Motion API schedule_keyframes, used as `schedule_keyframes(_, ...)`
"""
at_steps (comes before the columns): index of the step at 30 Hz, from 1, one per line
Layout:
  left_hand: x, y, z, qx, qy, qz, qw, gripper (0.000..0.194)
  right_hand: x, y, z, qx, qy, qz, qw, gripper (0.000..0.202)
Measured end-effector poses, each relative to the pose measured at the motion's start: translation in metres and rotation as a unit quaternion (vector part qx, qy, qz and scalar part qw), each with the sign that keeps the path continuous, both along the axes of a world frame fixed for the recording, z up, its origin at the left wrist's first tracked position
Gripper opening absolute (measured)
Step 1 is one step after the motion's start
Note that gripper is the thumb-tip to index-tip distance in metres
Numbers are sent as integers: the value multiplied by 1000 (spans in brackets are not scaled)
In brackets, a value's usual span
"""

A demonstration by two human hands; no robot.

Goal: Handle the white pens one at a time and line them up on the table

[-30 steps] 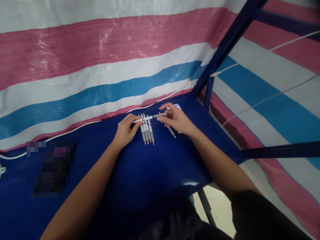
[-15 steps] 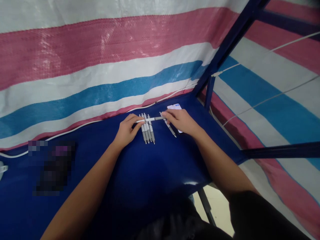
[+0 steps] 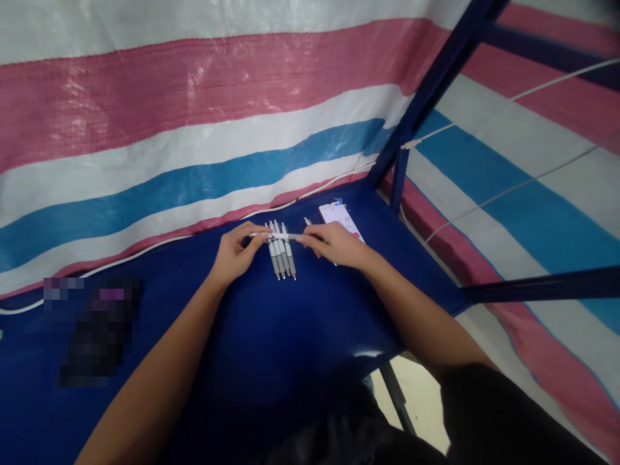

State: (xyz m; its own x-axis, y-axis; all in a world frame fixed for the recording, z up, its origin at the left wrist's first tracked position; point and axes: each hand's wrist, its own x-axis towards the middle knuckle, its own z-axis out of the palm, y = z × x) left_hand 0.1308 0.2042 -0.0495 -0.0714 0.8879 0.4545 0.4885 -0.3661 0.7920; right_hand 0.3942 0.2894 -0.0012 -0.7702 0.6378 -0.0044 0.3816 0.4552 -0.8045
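Observation:
A white and grey click pen [image 3: 282,237] lies sideways between my two hands. My left hand [image 3: 232,253] is closed, thumb and fingers pinching its left end. My right hand [image 3: 336,244] pinches the grey right end. Just beneath that pen, several similar pens [image 3: 283,263] lie side by side on the blue table, grey tips towards me. One more pen [image 3: 307,221] is mostly covered by my right hand, with its upper end showing. Beside and partly behind that hand lies a phone [image 3: 349,221], its screen lit.
A blurred-out dark object [image 3: 99,336] lies on the blue table [image 3: 271,349] at the left. Along the back edge runs a white cable [image 3: 145,247], in front of a striped tarp [image 3: 194,187]. A dark blue frame post [image 3: 426,119] stands at the right.
Both hands and the pen between them have shifted slightly left. My right hand now covers more of the separate pen, and more of the phone's screen shows.

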Motion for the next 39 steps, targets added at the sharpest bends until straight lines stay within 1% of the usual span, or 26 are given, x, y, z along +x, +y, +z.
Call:
schedule_keyframes(2, -6, 2, -2, -14, -70, 13, 997, 17, -7, -9, -2, -42, 4, 7, 999, 44)
schedule_keyframes(4, -11, 5, -4, -18, -136, 19, 990, 22, -13, -17, -1, -78, 15, 0, 997, 47)
schedule_keyframes(6, -12, 6, -5, -18, -184, 10, 983, 29, -14, -20, 1, -107, 18, 6, 994, 50)
schedule_keyframes(8, -11, 6, -5, -23, -209, -11, 978, 35, -11, -19, 5, -127, 15, 37, 991, 52)
schedule_keyframes(10, -5, 5, -3, -35, -209, -36, 977, 38, -7, -15, 7, -137, 26, 69, 988, 50)
schedule_keyframes(11, 0, 3, -2, -44, -200, -51, 977, 38, -5, -13, 6, -138, 39, 80, 986, 46)
schedule_keyframes(12, 6, 2, 0, -56, -190, -67, 978, 39, -3, -11, 5, -139, 54, 85, 985, 41)
schedule_keyframes(13, 12, -1, 1, -68, -178, -83, 978, 39, -2, -10, 4, -140, 71, 87, 984, 41)
schedule_keyframes(16, 35, -7, 3, -99, -151, -126, 976, 39, -3, -10, -1, -143, 99, 96, 980, 64)
schedule_keyframes(18, 48, -11, 3, -99, -144, -134, 976, 40, -5, -14, -2, -145, 106, 96, 979, 75)
schedule_keyframes(20, 54, -12, 3, -73, -133, -108, 983, 44, -6, -16, -2, -141, 109, 83, 980, 84)
schedule_keyframes(22, 54, -13, 1, -36, -99, -51, 993, 46, -6, -17, -1, -140, 104, 60, 983, 86)
schedule_keyframes(24, 50, -12, 0, -17, -47, 1, 999, 40, -6, -14, -1, -145, 93, 39, 984, 78)
schedule_keyframes(26, 46, -11, -2, -12, -9, 30, 999, 31, -5, -12, -2, -152, 92, 24, 984, 68)
schedule_keyframes(28, 43, -11, -3, -8, 10, 48, 999, 24, -5, -9, -3, -155, 102, 14, 982, 64)
schedule_keyframes(31, 43, -11, -3, 8, 47, 67, 997, 18, -4, -8, -2, -151, 110, -2, 982, 68)
schedule_keyframes(35, 45, -11, -1, 36, 113, 58, 991, 14, -3, -8, -2, -148, 92, -3, 985, 65)
schedule_keyframes(39, 45, -10, 0, 40, 131, 62, 989, 14, -3, -5, -8, -146, 112, -4, 983, 81)
